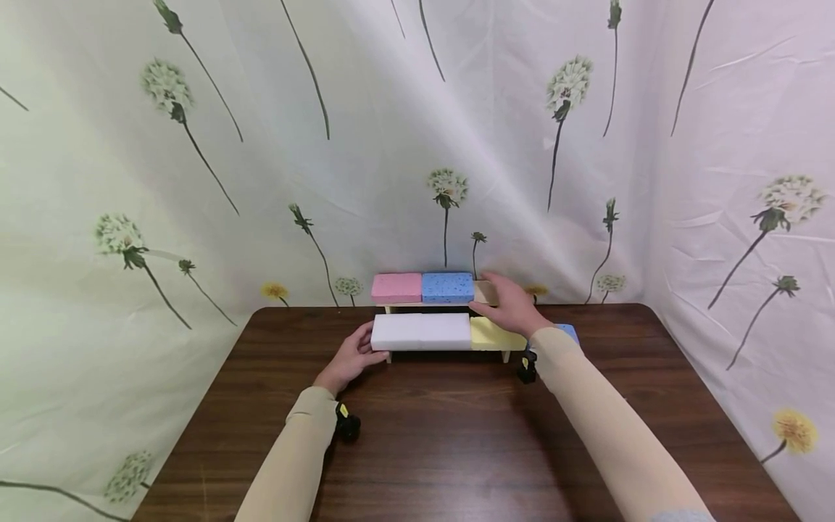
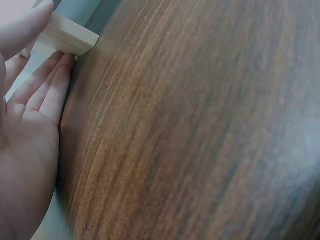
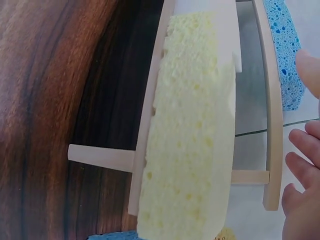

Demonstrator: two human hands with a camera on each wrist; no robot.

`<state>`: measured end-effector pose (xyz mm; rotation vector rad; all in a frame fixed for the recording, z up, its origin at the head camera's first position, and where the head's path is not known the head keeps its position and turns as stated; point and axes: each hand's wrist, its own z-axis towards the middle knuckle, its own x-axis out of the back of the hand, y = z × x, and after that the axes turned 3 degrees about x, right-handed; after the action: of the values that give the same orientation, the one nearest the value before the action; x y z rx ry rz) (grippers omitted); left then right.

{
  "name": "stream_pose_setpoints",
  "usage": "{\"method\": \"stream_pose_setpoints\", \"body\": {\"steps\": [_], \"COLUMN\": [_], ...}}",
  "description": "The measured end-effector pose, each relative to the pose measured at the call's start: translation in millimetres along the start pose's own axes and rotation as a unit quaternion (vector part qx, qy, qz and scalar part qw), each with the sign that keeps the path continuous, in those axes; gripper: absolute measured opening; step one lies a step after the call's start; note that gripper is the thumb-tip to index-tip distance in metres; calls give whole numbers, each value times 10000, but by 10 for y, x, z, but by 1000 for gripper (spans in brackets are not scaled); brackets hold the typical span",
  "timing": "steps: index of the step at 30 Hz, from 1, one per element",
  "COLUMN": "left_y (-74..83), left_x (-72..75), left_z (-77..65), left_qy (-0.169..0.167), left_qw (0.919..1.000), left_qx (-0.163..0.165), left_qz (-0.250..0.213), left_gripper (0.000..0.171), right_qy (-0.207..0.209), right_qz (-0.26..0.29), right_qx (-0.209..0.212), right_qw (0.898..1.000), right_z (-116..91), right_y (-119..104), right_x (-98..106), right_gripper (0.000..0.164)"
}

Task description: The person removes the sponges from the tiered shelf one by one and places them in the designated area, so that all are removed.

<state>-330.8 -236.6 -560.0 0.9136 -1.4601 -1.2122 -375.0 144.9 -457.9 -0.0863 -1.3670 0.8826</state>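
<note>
A two-tier wooden rack (image 3: 272,150) stands near the back of the table. Its front tier carries two white foam blocks (image 1: 420,332) side by side and a yellow sponge (image 1: 494,333). On the rear tier lie a pink sponge (image 1: 396,288) and a blue sponge (image 1: 447,288). My left hand (image 1: 352,357) holds the rack's left end, thumb in front and fingers along the side; wood shows between them in the left wrist view. With fingers spread, my right hand (image 1: 515,304) is at the rear tier, thumb beside the blue sponge; contact is unclear.
Another blue sponge (image 1: 567,333) is partly hidden behind the right forearm. The dark wooden table (image 1: 424,435) extends in front of the rack. A white curtain with dandelion prints (image 1: 365,181) hangs close behind it and along both sides.
</note>
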Motion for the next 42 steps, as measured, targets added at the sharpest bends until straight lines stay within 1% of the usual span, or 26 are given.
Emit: {"method": "stream_pose_setpoints", "body": {"steps": [6,10,11,16,17,18,26,30,32,38,42], "left_y": [-10,-13,24,8,5,-36,-23,-23,-17,-8,-4], "left_x": [3,13,14,26,28,31,23,21,17,-1,-7], "left_z": [15,11,-8,-23,-27,-12,-6,1,-2,-8,-3], "left_qy": [38,48,19,2,11,28,39,87,76,71,74], "left_qw": [10000,10000,10000,9999,9999,9999,10000,9998,9999,9998,9999], "left_qx": [52,60,77,94,123,105,81,136,93,132,84], "left_qz": [-35,-37,-53,-60,-79,-59,-38,-71,-52,-116,-74], "left_gripper": [80,80,80,82,82,83,82,82,82,81,81], "right_qy": [-64,-113,-131,-225,-248,-270,-393,-401,-403,-424,-424], "right_qz": [1,-54,-71,-160,-155,-137,67,47,42,28,2], "right_qx": [22,-53,-81,-156,-171,-189,-342,-347,-331,-255,-201], "right_qw": [10000,9999,9999,9995,9994,9994,9986,9986,9986,9988,9989], "right_z": [26,49,57,82,84,86,118,143,162,222,247], "right_y": [-23,-45,-52,-74,-78,-82,-117,-105,-95,-88,-104], "right_x": [-6,-16,-21,-52,-54,-55,-48,-55,-63,-82,-83], "right_gripper": [80,81,82,85,86,86,88,87,87,86,86]}}
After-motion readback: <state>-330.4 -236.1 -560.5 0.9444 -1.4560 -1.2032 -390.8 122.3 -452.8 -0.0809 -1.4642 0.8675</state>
